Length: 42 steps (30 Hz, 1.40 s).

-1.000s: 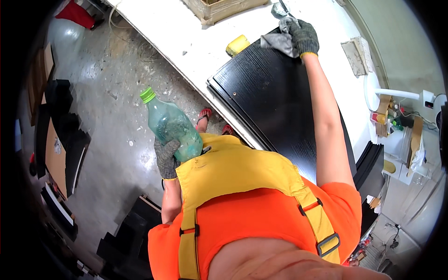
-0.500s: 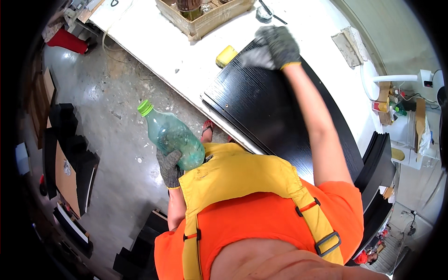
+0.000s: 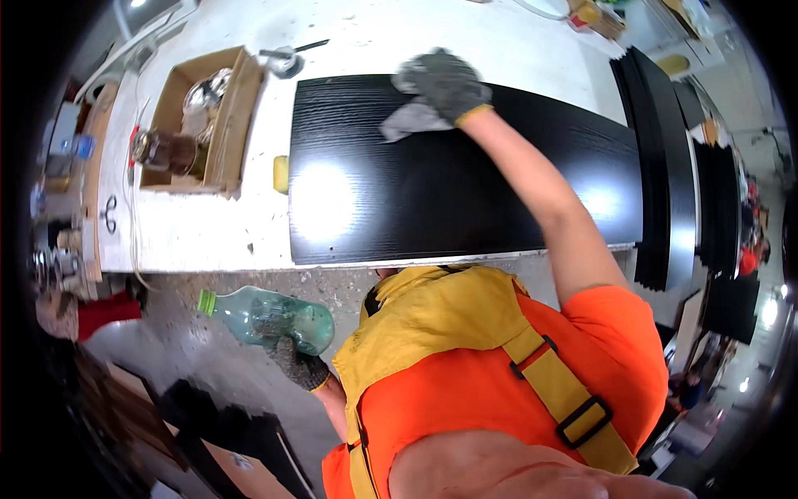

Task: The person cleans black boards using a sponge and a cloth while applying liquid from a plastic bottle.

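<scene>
A black wood-grained panel (image 3: 374, 200) lies flat on a white worktable. Near its far edge, my right hand (image 3: 445, 87), in a grey glove with a yellow cuff, presses a light grey cloth (image 3: 411, 121) against the surface; the fingers are slightly blurred. Off the table's near edge, at the left of my body, my left hand (image 3: 293, 359) in a matching glove grips a clear green plastic bottle (image 3: 278, 318). The bottle lies nearly sideways, its bright green cap pointing left, with some liquid inside.
A cardboard box (image 3: 234, 125) holding a brown jar (image 3: 166, 153) stands at the table's left. A yellow sponge (image 3: 281, 175) touches the panel's left side. Scissors (image 3: 110, 214) lie farther left. Black panels (image 3: 661, 166) stand stacked at the right.
My view has turned, so the table now runs straight across in front. The right hand has wiped along the panel with the cloth. The left hand still holds the bottle, now tipped more sideways.
</scene>
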{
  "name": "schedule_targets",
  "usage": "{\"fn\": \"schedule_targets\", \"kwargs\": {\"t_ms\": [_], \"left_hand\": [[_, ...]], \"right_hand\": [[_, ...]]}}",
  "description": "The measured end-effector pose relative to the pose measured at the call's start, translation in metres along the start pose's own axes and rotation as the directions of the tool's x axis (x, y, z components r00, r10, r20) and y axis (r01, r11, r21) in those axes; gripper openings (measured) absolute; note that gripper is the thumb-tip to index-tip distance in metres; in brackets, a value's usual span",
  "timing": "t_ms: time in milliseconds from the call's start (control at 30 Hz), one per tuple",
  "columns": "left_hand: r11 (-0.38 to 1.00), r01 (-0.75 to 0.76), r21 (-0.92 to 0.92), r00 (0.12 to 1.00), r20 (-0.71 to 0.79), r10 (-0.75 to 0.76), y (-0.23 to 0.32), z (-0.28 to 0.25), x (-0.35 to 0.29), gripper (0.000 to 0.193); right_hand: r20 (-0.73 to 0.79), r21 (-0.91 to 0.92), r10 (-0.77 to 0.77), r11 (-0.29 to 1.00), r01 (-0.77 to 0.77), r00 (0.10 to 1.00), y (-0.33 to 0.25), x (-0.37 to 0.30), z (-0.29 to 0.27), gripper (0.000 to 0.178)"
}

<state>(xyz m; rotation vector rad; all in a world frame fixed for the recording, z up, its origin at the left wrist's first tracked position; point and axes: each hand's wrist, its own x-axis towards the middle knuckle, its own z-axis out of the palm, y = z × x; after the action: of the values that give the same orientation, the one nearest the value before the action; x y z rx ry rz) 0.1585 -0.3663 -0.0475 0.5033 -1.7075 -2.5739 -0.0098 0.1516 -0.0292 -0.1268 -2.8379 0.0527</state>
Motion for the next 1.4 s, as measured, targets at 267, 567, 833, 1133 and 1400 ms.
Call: {"fn": "schedule_targets", "kwargs": {"t_ms": [267,567,833,1133,1400], "left_hand": [[0.985,-0.099,0.143,0.967,0.247,0.062,0.035,0.062,0.073,0.064],[0.916,-0.254,0.309,0.558,0.821,-0.123,0.003,0.280,0.077,0.065],[0.771,-0.574,0.276,0.555,0.823,0.119,-0.066,0.354,0.066,0.053],[0.730,-0.555,0.399,0.480,0.870,-0.110,-0.114,0.392,0.059,0.065],[0.667,-0.666,0.334,0.415,0.909,-0.042,-0.120,0.395,0.064,0.058]], "right_hand": [[0.108,-0.615,0.624,0.654,-0.441,0.774,0.202,-0.195,-0.120,0.029],[-0.251,-0.253,-0.016,0.966,-0.049,0.968,0.015,-0.005,0.087,0.040],[-0.009,-0.019,0.288,0.957,-0.288,0.957,0.161,-0.156,-0.082,0.044],[0.016,-0.090,0.929,0.369,-0.925,0.369,0.406,-0.319,-0.140,0.049],[-0.132,-0.027,0.851,0.510,-0.860,0.508,0.347,-0.354,-0.158,0.046]]}}
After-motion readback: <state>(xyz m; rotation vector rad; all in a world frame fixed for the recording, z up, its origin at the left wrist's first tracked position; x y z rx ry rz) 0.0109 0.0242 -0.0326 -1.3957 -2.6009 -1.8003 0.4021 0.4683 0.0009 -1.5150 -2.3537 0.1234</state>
